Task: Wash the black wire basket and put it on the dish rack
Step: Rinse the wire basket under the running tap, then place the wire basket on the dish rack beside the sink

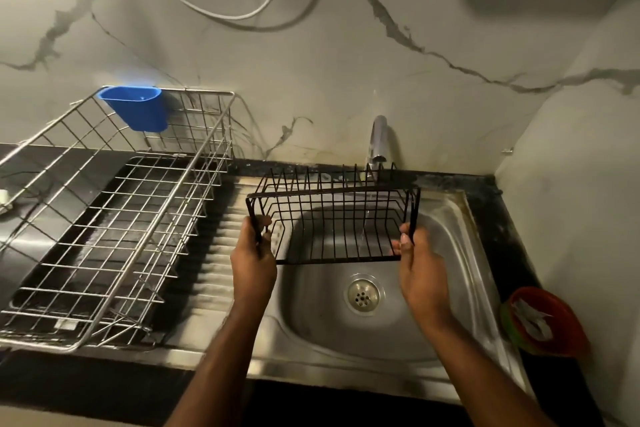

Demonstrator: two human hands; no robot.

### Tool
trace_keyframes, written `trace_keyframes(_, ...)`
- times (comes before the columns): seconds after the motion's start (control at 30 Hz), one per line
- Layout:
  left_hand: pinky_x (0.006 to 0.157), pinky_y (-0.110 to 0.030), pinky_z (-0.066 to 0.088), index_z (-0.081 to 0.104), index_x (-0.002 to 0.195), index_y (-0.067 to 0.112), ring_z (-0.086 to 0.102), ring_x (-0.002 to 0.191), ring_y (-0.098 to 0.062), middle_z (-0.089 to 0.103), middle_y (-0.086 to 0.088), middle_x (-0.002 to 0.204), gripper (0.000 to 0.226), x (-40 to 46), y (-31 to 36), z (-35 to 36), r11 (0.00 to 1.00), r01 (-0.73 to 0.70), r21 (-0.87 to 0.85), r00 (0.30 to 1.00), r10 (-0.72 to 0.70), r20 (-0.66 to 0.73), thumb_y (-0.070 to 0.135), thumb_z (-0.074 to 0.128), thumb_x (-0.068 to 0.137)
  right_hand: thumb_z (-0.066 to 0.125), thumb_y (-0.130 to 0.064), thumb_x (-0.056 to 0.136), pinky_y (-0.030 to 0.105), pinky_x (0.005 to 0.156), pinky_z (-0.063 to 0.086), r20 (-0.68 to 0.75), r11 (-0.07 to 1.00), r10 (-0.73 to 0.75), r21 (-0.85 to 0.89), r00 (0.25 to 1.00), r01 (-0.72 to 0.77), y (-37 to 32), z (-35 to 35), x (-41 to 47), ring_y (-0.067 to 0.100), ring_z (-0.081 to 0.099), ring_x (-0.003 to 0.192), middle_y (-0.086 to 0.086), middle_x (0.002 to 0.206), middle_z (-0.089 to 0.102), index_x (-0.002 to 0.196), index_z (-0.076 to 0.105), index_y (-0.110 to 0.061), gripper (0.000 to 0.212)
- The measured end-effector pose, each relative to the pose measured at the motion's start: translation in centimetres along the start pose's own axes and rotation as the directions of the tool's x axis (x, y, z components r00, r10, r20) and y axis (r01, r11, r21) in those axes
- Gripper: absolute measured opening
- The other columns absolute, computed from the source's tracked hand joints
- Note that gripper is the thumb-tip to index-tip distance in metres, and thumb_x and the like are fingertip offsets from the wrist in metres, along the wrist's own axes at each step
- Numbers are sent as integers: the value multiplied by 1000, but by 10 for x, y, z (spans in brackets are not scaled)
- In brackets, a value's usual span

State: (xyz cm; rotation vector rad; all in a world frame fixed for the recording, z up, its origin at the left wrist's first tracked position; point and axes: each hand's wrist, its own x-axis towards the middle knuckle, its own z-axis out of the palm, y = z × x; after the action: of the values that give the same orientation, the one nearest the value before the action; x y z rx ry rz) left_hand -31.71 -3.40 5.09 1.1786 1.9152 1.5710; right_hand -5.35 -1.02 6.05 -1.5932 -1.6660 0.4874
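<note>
Both forearms reach in over the sink's front edge. My left hand (pixel 254 246) curls round the left end wire of the black wire basket (pixel 332 218), and my right hand (pixel 415 253) pinches the right end, thumb up along the corner. So the basket spans between my hands, long axis left to right, held above the sink (pixel 460 253) bowl under a thin stream from the tap (pixel 377 140). Away to the left stands the dish rack (pixel 104 218), nearer my left hand, so I judge the carry goes leftward.
</note>
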Motion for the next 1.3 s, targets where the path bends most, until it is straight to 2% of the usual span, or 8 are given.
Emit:
trace_keyframes(0.13, 90, -27, 52, 61, 127, 15, 69, 103, -15, 73, 4, 113, 34, 3, 10, -14, 997, -62, -39, 995, 58, -83, -4, 54, 100, 33, -37, 104, 29, 74, 55, -30, 996, -69, 59, 997, 71, -17, 1, 5, 10, 67, 93, 0, 104, 71, 120, 52, -17, 32)
trace_keyframes(0.27, 73, -8, 48, 61, 132, 8, 65, 84, 6, 72, 0, 104, 41, 4, 35, -26, 995, -95, -34, 983, 88, -164, -13, 49, 98, 33, -38, 102, 32, 75, 58, -15, 995, -59, 80, 998, 60, -36, 1, 11, 13, 68, 99, -4, 111, 69, 125, 49, -20, 34)
trace_keyframes(0.4, 65, -6, 46, 60, 134, 6, 63, 76, 9, 71, -1, 100, 52, 20, 68, -43, 986, -163, -39, 968, 152, -199, -20, 46, 92, 40, -25, 105, 12, 48, 44, -11, 991, -113, 67, 994, 113, -62, -5, 35, 2, 59, 63, 5, 90, 71, 130, 49, -13, 29)
trace_keyframes(0.57, 67, -15, 50, 63, 121, 18, 65, 78, 5, 69, 15, 96, 46, 41, 104, -74, 969, -238, -60, 943, 215, -255, -16, 48, 93, 38, -27, 105, 12, 59, 42, 10, 972, -201, 125, 980, 198, -115, -10, 75, 4, 59, 72, 0, 93, 66, 143, 43, -19, 39)
trace_keyframes(0.77, 71, -26, 54, 62, 117, 25, 67, 89, -2, 70, 13, 105, 33, 55, 116, -126, 964, -258, -62, 914, 224, -338, -3, 55, 101, 29, -44, 100, 45, 79, 60, -38, 908, -371, 195, 928, 371, -171, 11, 103, 23, 72, 86, 4, 94, 73, 139, 43, -28, 44)
trace_keyframes(1.0, 89, -41, 61, 65, 109, 27, 69, 105, -3, 69, 17, 117, 26, 52, 111, -210, 979, -191, -76, 919, 151, -363, 4, 64, 98, 47, -19, 104, 28, 75, 56, 26, 833, -507, 271, 862, 482, -233, 55, 102, 14, 72, 86, -4, 91, 73, 129, 50, -25, 25)
trace_keyframes(1.13, 84, -51, 61, 64, 98, 42, 72, 103, -24, 71, 10, 117, 30, 44, 108, -255, 989, -141, -40, 921, 117, -371, 13, 67, 98, 53, -20, 102, 23, 68, 49, 118, 806, -567, 282, 815, 520, -267, 85, 97, 17, 70, 81, 0, 90, 73, 116, 56, -22, 14)
trace_keyframes(1.3, 65, -16, 56, 66, 111, 19, 70, 104, -24, 66, -3, 127, 19, 38, 99, -287, 995, -101, 13, 919, 98, -383, 5, 63, 99, 46, -47, 103, 24, 70, 43, 241, 846, -458, 415, 856, 336, -309, 106, 88, 12, 62, 87, -2, 100, 70, 108, 69, -23, 34)
